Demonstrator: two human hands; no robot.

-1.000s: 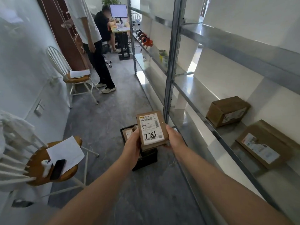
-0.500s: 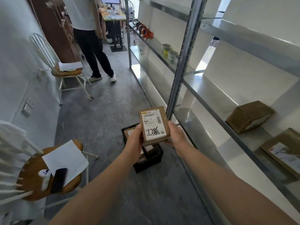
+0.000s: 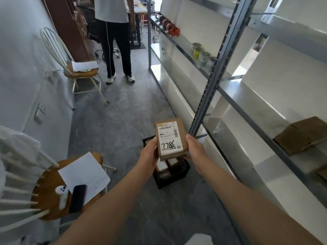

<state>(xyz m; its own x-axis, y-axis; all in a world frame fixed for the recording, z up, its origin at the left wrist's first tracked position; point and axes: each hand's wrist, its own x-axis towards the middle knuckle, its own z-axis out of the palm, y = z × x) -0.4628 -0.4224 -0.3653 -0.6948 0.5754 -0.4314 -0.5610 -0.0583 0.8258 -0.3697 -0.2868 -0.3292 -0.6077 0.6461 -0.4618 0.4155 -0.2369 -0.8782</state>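
While both hands are holding a small box (image 3: 170, 138) up in the air, its white sticker is facing the camera, with 7786 written on it in big black marker. The box is hanging right over a black crate (image 3: 183, 166) on the floor, just beside the metal shelf (image 3: 235, 103) on the right.

The left hand (image 3: 148, 154) is gripping the left side of the box, with its thumb (image 3: 154, 142) lying along the edge. The right hand (image 3: 195, 150) is gripping the right side, and its thumb (image 3: 189, 138) is pressing on that edge too. The other fingers are hiding behind the box, so I cannot tell how they are lying.

The job looks like moving boxes from the crate onto the shelf. Part of it looks done: this box is out of the crate, and brown boxes (image 3: 299, 135) are already lying on the shelf, well apart from the hands. A lot is left. The person seems to be reading the sticker, so this box is not yet on the shelf. More little boxes (image 3: 161, 165) are sitting down in the crate.

Off to the left, a chair (image 3: 51, 188) is holding a sheet of paper (image 3: 83, 174) and a phone (image 3: 77, 195). Another person (image 3: 115, 41) is standing far down the aisle.
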